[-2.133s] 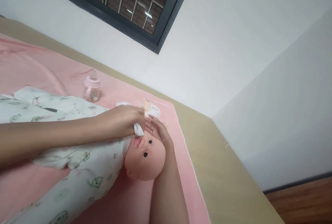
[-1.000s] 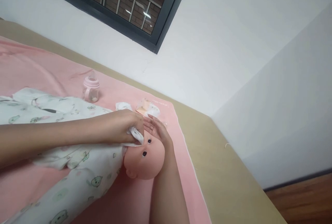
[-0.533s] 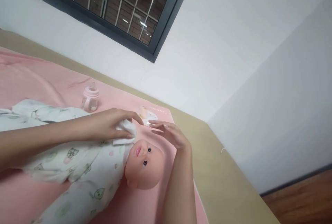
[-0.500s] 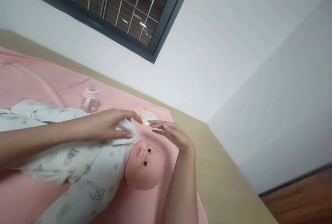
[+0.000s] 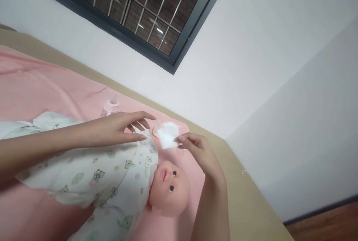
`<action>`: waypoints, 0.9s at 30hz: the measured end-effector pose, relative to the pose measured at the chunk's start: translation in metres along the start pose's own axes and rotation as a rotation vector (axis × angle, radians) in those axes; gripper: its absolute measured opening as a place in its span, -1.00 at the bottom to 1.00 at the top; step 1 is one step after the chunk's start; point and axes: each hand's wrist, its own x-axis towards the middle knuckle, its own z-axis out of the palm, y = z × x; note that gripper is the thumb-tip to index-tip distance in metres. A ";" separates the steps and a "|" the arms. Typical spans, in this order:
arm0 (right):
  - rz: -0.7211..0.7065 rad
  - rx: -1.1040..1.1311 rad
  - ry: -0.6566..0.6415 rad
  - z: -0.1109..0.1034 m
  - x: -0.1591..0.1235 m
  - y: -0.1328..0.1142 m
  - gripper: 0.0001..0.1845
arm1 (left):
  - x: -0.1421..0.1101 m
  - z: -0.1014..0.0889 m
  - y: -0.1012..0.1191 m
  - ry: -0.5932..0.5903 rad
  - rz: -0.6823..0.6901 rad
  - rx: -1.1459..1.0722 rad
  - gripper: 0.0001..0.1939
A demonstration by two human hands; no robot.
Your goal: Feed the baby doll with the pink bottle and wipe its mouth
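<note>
A baby doll (image 5: 172, 196) lies on its back in a white suit (image 5: 112, 181) printed with small green animals. Above its head, my right hand (image 5: 197, 148) pinches the edge of a white tissue (image 5: 167, 135), slightly blurred. My left hand (image 5: 130, 125) is over the doll's chest and shoulder, fingers spread and nothing in them, its fingertips just left of the tissue. Partly behind the tissue lies a small peach-and-white packet or cloth (image 5: 156, 127), whose kind I cannot make out.
A pink baby bottle (image 5: 111, 107) stands behind my left hand, partly hidden by it. A pink sheet (image 5: 39, 81) covers much of the tan table (image 5: 237, 196). A barred window (image 5: 156, 13) is in the white wall (image 5: 207, 84); a small white hook-like piece (image 5: 244, 172) is near the right edge.
The white tissue has passed from my left hand to my right hand and is now held up flat. My left fingers have opened. The view has shifted slightly.
</note>
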 end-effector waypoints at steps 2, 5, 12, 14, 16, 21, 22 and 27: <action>0.081 -0.011 0.167 -0.009 0.009 0.019 -0.67 | -0.002 -0.008 -0.014 0.025 -0.058 -0.004 -0.49; 0.187 -0.077 0.271 -0.021 0.022 0.051 -0.68 | -0.003 -0.021 -0.039 0.062 -0.120 0.024 -0.52; 0.203 -0.068 0.264 -0.022 0.048 0.086 -0.70 | 0.001 -0.057 -0.084 0.135 -0.168 0.072 -0.61; 0.136 0.024 0.229 -0.014 0.058 0.085 -0.61 | 0.004 -0.064 -0.091 0.170 -0.195 0.097 -0.58; 0.091 0.118 0.181 -0.004 0.068 0.084 -0.49 | 0.008 -0.068 -0.098 0.198 -0.210 0.113 -0.51; 0.209 0.371 0.015 0.016 0.092 0.100 -0.38 | 0.012 -0.073 -0.111 0.199 -0.231 0.114 -0.43; 0.249 0.412 -0.012 0.019 0.094 0.105 -0.37 | 0.012 -0.073 -0.113 0.204 -0.246 0.121 -0.44; 0.339 0.588 -0.058 0.023 0.094 0.115 -0.28 | 0.012 -0.074 -0.121 0.229 -0.299 0.126 -0.47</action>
